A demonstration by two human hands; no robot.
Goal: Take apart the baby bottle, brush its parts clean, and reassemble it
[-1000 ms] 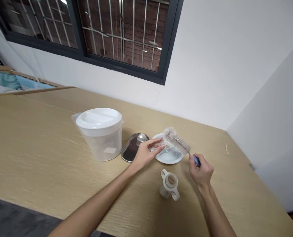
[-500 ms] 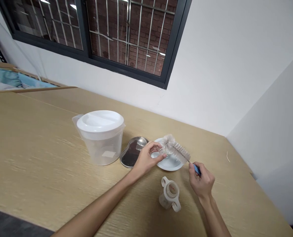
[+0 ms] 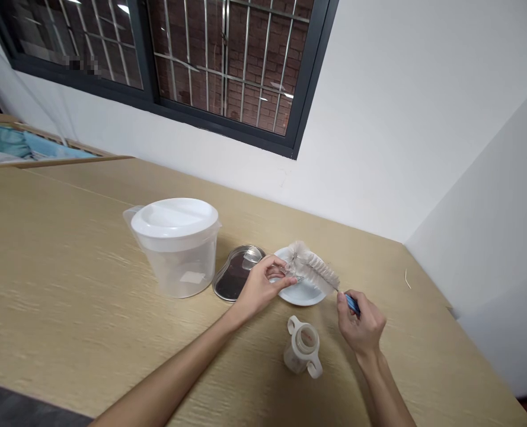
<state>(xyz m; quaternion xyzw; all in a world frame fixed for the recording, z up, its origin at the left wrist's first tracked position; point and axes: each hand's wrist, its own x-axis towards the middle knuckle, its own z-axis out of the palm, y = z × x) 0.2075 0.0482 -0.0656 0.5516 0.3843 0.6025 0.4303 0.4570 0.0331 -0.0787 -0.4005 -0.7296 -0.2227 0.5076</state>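
White-bristled brush [image 3: 314,270]: held aslant over the white bowl [image 3: 301,298], its tufted end toward the left hand [image 3: 263,281]. Likely light; the bristles look soft and springy, the thin wire core stiffer but bendable.
Blue handle [image 3: 352,304]: wrapped by the curled fingers of the right hand [image 3: 361,323]; judged the firmest place for a hold, since the bristles would be easily crushed.
Clear piece [image 3: 281,268]: pinched between thumb and fingertips of the left hand, just beside the tuft; its exact form cannot be made out. Probably light, smooth, slippery if wet; best gripped gently at the edges.
Two-handled bottle [image 3: 295,359]: stood upright, uncapped, on the wooden table [image 3: 112,308], touched by neither hand; its side loops seem easily grasped.
Left of the bowl: a kidney-shaped tray [image 3: 232,279] and a lidded pitcher [image 3: 176,249] are placed.
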